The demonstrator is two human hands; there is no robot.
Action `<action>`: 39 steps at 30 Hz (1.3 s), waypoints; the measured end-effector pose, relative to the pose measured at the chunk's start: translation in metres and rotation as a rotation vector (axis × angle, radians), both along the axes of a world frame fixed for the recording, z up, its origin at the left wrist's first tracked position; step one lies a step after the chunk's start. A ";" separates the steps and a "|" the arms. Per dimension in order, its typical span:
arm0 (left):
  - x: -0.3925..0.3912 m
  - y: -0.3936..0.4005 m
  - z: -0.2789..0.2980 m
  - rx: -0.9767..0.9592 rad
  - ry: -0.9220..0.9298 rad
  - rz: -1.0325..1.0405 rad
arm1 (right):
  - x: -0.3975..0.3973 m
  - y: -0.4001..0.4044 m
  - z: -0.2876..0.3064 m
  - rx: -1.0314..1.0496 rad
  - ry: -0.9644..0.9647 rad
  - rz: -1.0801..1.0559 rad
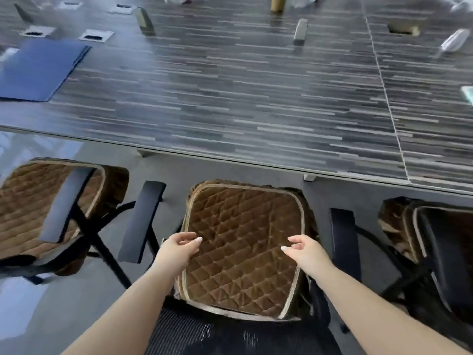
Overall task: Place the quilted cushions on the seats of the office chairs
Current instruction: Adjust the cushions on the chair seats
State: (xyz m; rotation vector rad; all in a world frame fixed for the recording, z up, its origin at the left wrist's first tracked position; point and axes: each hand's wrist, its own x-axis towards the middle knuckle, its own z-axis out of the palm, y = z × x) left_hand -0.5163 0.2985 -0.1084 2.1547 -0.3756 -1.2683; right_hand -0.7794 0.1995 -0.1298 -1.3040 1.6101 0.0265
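Leftmost, a blue folder (41,70) lies flat on the striped dark desk (243,98), with pale cable-port covers (96,35) beyond it. Below the desk's near edge stands the left office chair (64,226), its seat already covered by a brown quilted cushion (23,201); one of its black armrests (67,203) crosses over that cushion in the picture. A second black armrest (142,220) stands between this chair and the middle one.

In the centre, the middle chair (230,331) faces the desk, its black mesh back at the bottom of the picture. On its seat lies the middle quilted cushion (243,247), brown with a pale piped border, flat and nearly square to the seat. The left hand (179,248) hovers over the cushion's left edge, fingers loosely curled and not gripping anything; whether it touches the fabric cannot be told. The right hand (304,251) hovers over the right half of the cushion, likewise relaxed and holding nothing, thumb pointing inward. Both forearms reach over the chair back, so the cushion lies directly under and between the two hands.

Right of that, another black armrest (344,242) stands beside the cushion, and the right office chair (435,252) shows a brown cushion (391,226) partly hidden behind its dark back.
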 end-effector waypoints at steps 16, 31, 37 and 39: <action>0.058 -0.050 -0.225 0.241 -0.347 -0.405 | -0.004 0.007 -0.197 -0.008 0.361 -0.152; 0.036 -0.043 -0.267 0.281 -0.419 -0.461 | -0.009 -0.015 -0.230 -0.142 0.541 -0.118; 0.042 -0.046 -0.263 0.283 -0.465 -0.498 | -0.001 0.003 -0.231 -0.119 0.584 -0.099; 0.041 -0.047 -0.262 0.297 -0.463 -0.507 | -0.002 0.001 -0.232 -0.106 0.577 -0.098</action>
